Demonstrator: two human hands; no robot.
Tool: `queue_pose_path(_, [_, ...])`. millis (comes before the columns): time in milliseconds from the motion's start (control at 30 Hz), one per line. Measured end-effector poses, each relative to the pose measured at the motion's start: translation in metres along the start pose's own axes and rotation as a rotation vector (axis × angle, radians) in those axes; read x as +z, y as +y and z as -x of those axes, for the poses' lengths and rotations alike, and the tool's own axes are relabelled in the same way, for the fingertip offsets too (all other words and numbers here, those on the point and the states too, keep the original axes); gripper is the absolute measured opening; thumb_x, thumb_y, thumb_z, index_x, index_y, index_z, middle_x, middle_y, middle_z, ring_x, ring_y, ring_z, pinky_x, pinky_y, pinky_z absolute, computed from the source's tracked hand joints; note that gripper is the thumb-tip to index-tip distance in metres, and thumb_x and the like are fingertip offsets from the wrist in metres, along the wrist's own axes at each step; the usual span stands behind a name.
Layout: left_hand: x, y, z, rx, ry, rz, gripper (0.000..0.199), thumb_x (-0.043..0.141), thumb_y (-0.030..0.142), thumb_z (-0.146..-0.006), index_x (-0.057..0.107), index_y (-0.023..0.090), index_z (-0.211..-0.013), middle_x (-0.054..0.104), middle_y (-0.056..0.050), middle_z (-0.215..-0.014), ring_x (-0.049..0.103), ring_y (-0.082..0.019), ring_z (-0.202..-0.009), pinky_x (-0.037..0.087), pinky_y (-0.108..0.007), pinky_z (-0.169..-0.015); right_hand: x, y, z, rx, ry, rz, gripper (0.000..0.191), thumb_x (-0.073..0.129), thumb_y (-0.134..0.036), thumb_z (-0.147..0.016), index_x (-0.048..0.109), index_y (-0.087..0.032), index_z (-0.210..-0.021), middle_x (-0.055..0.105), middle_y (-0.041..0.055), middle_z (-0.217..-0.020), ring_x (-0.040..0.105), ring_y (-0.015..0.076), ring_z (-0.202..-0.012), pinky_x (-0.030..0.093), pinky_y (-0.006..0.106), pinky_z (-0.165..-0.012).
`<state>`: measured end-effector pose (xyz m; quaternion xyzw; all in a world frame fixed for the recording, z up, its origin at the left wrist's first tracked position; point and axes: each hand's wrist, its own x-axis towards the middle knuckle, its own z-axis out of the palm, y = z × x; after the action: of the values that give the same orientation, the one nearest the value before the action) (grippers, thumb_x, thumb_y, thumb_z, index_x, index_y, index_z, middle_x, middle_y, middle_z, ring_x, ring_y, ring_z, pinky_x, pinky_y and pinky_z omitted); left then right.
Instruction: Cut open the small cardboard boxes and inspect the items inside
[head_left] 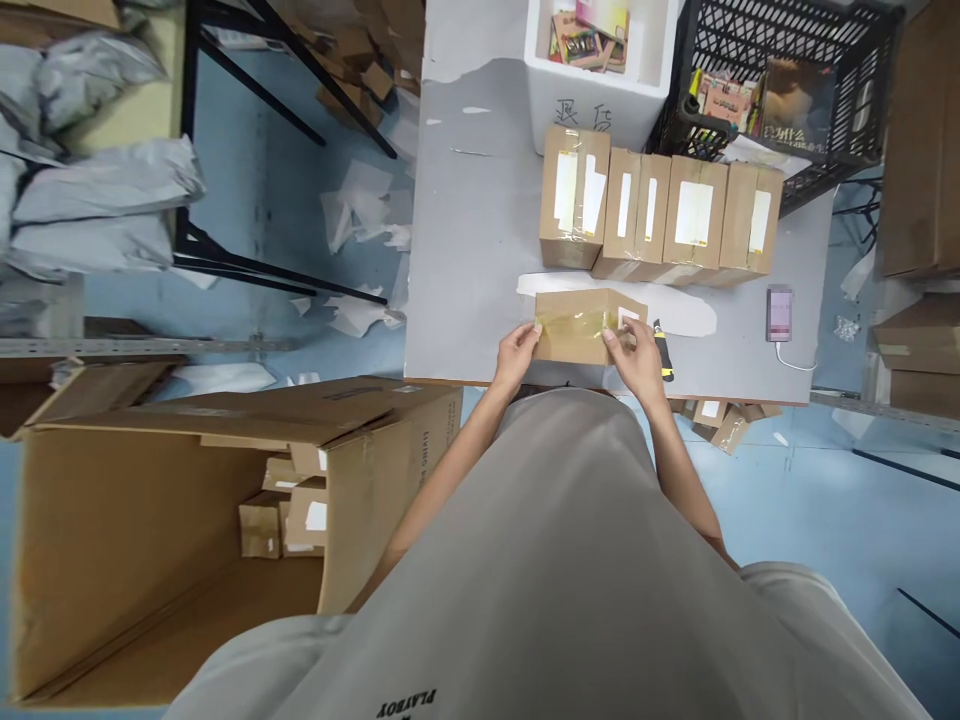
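Note:
A small cardboard box [574,345] lies at the table's near edge, with shiny, yellowish clear tape [574,324] across it and a white label at its right end. My left hand [517,354] grips the box's left end, thumb and fingers closed there. At the right end my right hand [636,358] is closed too, its thumb on the tape near the label. Whether the fingers also pinch the tape's ends is too small to tell. Just right of that hand lies a black and yellow box cutter [663,350].
Several taped cardboard boxes [694,215] stand in a row behind, before a white foam bin [540,105] and a black plastic crate [862,90]. A phone [779,315] with a cable lies right on the grey table [480,230]. A large open carton [112,540] stands lower left.

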<state>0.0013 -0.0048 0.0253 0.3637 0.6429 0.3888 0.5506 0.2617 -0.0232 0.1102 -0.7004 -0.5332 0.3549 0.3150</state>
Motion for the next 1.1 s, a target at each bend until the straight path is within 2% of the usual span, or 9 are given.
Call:
queue_pose_path(67, [0.002, 0.007, 0.009, -0.029, -0.025, 0.056, 0.058, 0.083, 0.070, -0.092, 0.084, 0.019, -0.120, 0.086, -0.014, -0.126, 0.080, -0.031, -0.117, 0.065, -0.043, -0.102, 0.002, -0.002, 0.001, 0.030, 0.009, -0.003, 0.074, 0.072, -0.084, -0.099, 0.077, -0.025, -0.144, 0.073, 0.0188, -0.153, 0.069, 0.0379, -0.144, 0.058, 0.057, -0.126])
queue_pose_path(133, [-0.002, 0.014, 0.019, -0.033, -0.031, 0.085, 0.060, 0.088, 0.068, -0.088, 0.083, 0.019, -0.123, 0.086, -0.015, -0.127, 0.081, -0.031, -0.114, 0.066, -0.045, -0.102, 0.003, 0.000, 0.001, 0.069, -0.013, -0.066, 0.078, 0.070, -0.087, -0.099, 0.076, -0.024, -0.144, 0.074, 0.0197, -0.153, 0.073, 0.0376, -0.140, 0.062, 0.056, -0.121])
queue_pose_path(300, [-0.026, 0.025, 0.033, 0.041, 0.015, 0.008, 0.063, 0.093, 0.068, -0.084, 0.084, 0.020, -0.123, 0.085, -0.014, -0.125, 0.082, -0.028, -0.102, 0.068, -0.045, -0.097, 0.015, 0.008, 0.002, 0.114, -0.131, -0.235, 0.088, 0.065, -0.094, -0.096, 0.075, -0.021, -0.144, 0.076, 0.0215, -0.154, 0.079, 0.0377, -0.133, 0.068, 0.051, -0.111])
queue_pose_path(467, [-0.045, 0.019, 0.026, 0.025, 0.095, -0.020, 0.069, 0.095, 0.073, -0.078, 0.084, 0.018, -0.118, 0.085, -0.015, -0.118, 0.081, -0.030, -0.101, 0.068, -0.046, -0.095, 0.038, 0.012, -0.005, 0.098, -0.184, -0.215, 0.090, 0.061, -0.099, -0.094, 0.077, -0.023, -0.140, 0.078, 0.0197, -0.151, 0.080, 0.0359, -0.128, 0.068, 0.049, -0.110])
queue_pose_path(633, [-0.045, 0.016, 0.018, 0.035, 0.109, -0.031, 0.069, 0.094, 0.074, -0.081, 0.083, 0.018, -0.120, 0.085, -0.015, -0.118, 0.081, -0.030, -0.103, 0.068, -0.045, -0.097, 0.044, 0.010, -0.015, 0.061, -0.149, -0.174, 0.091, 0.058, -0.100, -0.094, 0.078, -0.022, -0.135, 0.080, 0.0204, -0.147, 0.080, 0.0351, -0.125, 0.065, 0.050, -0.113])
queue_pose_path(767, [-0.038, 0.010, 0.015, 0.051, 0.070, -0.002, 0.066, 0.081, 0.079, -0.094, 0.082, 0.020, -0.124, 0.084, -0.014, -0.126, 0.080, -0.028, -0.107, 0.067, -0.042, -0.098, 0.029, 0.021, -0.023, 0.044, -0.128, -0.177, 0.087, 0.058, -0.098, -0.096, 0.080, -0.023, -0.133, 0.083, 0.0176, -0.143, 0.079, 0.0348, -0.124, 0.064, 0.050, -0.114])
queue_pose_path(900, [-0.032, -0.010, 0.002, -0.067, 0.068, 0.058, 0.060, 0.079, 0.075, -0.096, 0.080, 0.022, -0.122, 0.084, -0.014, -0.124, 0.081, -0.029, -0.111, 0.067, -0.043, -0.096, 0.001, 0.047, -0.028, 0.036, -0.064, -0.162, 0.079, 0.058, -0.092, -0.099, 0.083, -0.022, -0.125, 0.087, 0.0156, -0.133, 0.078, 0.0359, -0.126, 0.062, 0.054, -0.118])
queue_pose_path(1033, [-0.017, -0.030, -0.015, -0.184, 0.058, 0.037, 0.046, 0.080, 0.067, -0.096, 0.079, 0.023, -0.112, 0.084, -0.015, -0.127, 0.078, -0.032, -0.123, 0.063, -0.047, -0.107, -0.025, 0.062, -0.020, 0.040, 0.238, -0.057, 0.070, 0.059, -0.079, -0.103, 0.080, -0.019, -0.133, 0.081, 0.0208, -0.141, 0.075, 0.0367, -0.135, 0.060, 0.058, -0.121])
queue_pose_path(1100, [-0.005, -0.035, -0.020, -0.203, 0.028, 0.032, 0.043, 0.081, 0.064, -0.096, 0.079, 0.023, -0.110, 0.083, -0.016, -0.130, 0.077, -0.033, -0.129, 0.061, -0.048, -0.111, -0.030, 0.062, -0.012, 0.030, 0.320, -0.029, 0.067, 0.058, -0.074, -0.106, 0.079, -0.018, -0.139, 0.078, 0.0221, -0.146, 0.073, 0.0362, -0.140, 0.060, 0.058, -0.121])
